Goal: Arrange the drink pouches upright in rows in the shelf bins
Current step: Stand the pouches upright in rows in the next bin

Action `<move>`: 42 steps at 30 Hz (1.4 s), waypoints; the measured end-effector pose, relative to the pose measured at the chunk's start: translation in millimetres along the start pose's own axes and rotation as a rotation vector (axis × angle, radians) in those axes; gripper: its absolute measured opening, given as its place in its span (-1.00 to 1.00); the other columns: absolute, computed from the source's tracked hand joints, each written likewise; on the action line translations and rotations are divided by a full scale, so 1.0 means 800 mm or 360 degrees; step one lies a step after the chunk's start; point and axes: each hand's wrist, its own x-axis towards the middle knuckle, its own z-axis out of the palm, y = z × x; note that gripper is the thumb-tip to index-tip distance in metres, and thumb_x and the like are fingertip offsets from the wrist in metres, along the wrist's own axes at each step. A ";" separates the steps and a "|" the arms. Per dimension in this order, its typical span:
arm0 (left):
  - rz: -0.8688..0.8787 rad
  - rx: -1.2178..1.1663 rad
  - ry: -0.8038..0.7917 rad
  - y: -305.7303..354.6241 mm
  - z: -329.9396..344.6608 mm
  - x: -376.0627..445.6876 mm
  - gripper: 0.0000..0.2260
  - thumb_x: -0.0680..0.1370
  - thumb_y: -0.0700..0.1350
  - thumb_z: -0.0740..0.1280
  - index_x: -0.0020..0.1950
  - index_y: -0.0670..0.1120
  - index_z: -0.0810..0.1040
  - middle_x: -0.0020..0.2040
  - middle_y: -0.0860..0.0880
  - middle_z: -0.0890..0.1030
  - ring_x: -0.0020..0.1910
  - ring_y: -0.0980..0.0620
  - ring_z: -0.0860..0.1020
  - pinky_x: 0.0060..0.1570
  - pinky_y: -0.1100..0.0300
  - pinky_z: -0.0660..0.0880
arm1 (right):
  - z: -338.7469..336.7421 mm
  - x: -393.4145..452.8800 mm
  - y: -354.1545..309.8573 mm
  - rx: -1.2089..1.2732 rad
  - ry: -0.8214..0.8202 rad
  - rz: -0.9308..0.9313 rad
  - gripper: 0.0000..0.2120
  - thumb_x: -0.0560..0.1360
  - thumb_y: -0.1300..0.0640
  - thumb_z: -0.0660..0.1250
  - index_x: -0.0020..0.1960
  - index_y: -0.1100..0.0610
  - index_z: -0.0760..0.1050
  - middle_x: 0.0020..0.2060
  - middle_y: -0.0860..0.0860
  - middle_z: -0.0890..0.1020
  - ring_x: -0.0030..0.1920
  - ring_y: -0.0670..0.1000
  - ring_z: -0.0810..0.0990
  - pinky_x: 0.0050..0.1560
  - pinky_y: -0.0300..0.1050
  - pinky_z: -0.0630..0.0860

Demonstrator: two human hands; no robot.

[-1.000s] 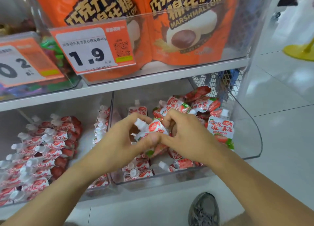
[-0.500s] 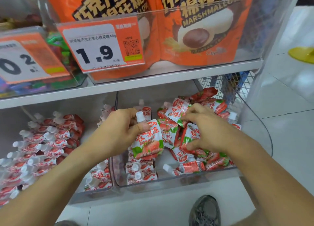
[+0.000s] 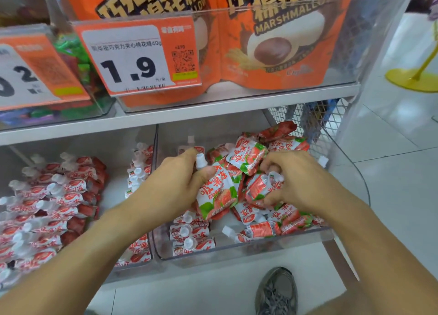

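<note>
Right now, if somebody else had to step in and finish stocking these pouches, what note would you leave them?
Left hand grips one strawberry pouch near its white cap, held above the right bin.
Right hand grips another pouch from the jumbled pile on that bin's right side.
Done: a short upright row at the bin's front left; the left bin holds rows of pouches.
Left: stand both held pouches in the row, then sort out the loose pile.

Two bins side by side on lower shelf: left bin (image 3: 132,265) w/ pouch rows (image 3: 47,210), right bin (image 3: 237,255) w/ loose pouch pile (image 3: 279,224). Marshmallow bags (image 3: 272,42) on shelf above.
</note>
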 end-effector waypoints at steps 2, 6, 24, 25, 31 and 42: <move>0.0006 0.0054 -0.0018 0.000 0.002 0.004 -0.70 0.57 0.16 0.19 -0.19 -0.05 0.33 -0.42 0.00 0.46 -0.43 0.04 0.45 -0.44 0.12 0.29 | -0.011 -0.010 0.008 0.0221 0.0064 -0.0076 -0.52 0.13 -0.08 0.69 -0.04 -0.20 0.56 -0.08 -0.21 0.50 0.02 -0.10 0.53 -0.04 -0.12 0.46; 0.0065 0.0038 -0.0058 0.001 0.004 0.014 -0.70 0.55 0.14 0.27 -0.23 -0.04 0.37 -0.52 0.01 0.43 -0.52 0.08 0.37 -0.45 0.14 0.25 | -0.022 -0.017 -0.002 0.0913 -0.0079 -0.0378 -0.56 0.18 0.02 0.67 0.02 -0.14 0.64 0.06 -0.16 0.59 0.13 -0.09 0.59 0.13 0.00 0.56; -0.0293 -0.1074 -0.0439 -0.005 -0.019 0.018 -0.76 0.52 -0.09 0.34 0.09 -0.20 0.60 -0.19 -0.16 0.69 -0.24 -0.06 0.66 -0.23 0.14 0.62 | 0.013 0.033 -0.021 0.1287 -0.0494 -0.0487 -0.42 0.16 -0.05 0.62 0.15 0.01 0.63 0.05 -0.08 0.71 0.11 -0.10 0.66 0.18 -0.13 0.56; -0.0291 -0.1112 -0.0449 -0.004 -0.021 0.018 -0.78 0.50 -0.12 0.36 0.08 -0.21 0.60 -0.13 -0.15 0.70 -0.17 -0.05 0.68 -0.17 0.17 0.62 | 0.015 0.033 -0.021 0.1245 -0.0491 -0.0496 -0.47 0.15 -0.04 0.65 0.09 0.03 0.65 0.01 -0.11 0.71 0.06 -0.13 0.67 0.14 -0.15 0.57; 0.0199 0.0228 0.0009 -0.037 -0.028 0.067 -0.77 0.51 0.04 0.39 0.13 0.02 0.56 0.02 0.10 0.64 0.00 0.16 0.60 0.05 0.20 0.54 | 0.026 0.029 -0.021 0.0982 -0.0311 -0.0466 -0.51 0.20 -0.15 0.62 0.02 0.06 0.62 -0.01 -0.13 0.63 0.02 -0.18 0.61 -0.06 -0.27 0.52; 0.0013 0.0788 -0.0563 -0.073 -0.010 0.151 -0.42 0.42 -0.04 0.51 0.39 -0.05 0.40 0.16 -0.02 0.55 -0.05 0.05 0.49 -0.09 0.30 0.32 | 0.024 0.048 -0.020 0.1426 0.0243 -0.0489 -0.62 0.11 -0.15 0.55 -0.15 -0.01 0.60 -0.28 -0.26 0.68 -0.24 -0.27 0.65 -0.20 -0.38 0.50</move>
